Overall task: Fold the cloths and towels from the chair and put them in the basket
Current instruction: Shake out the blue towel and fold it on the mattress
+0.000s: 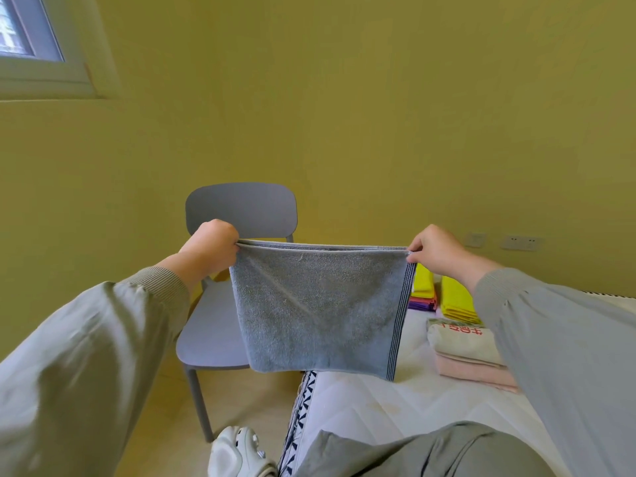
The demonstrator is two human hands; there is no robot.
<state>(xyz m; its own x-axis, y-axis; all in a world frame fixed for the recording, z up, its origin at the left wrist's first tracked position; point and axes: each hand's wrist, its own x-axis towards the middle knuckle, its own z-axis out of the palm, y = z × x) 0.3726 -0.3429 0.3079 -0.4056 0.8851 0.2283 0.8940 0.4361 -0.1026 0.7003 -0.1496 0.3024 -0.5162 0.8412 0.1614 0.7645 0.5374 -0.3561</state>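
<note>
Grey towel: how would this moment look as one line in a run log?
step: folding | grey towel: doubled, held up | left grip: grips one top corner | right grip: pinches other | folded stacks: on mattress

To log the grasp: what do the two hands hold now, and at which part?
Both hold the grey terry towel with a dark-striped edge by its top corners: the left hand grips the left corner, the right hand pinches the right one.
</note>
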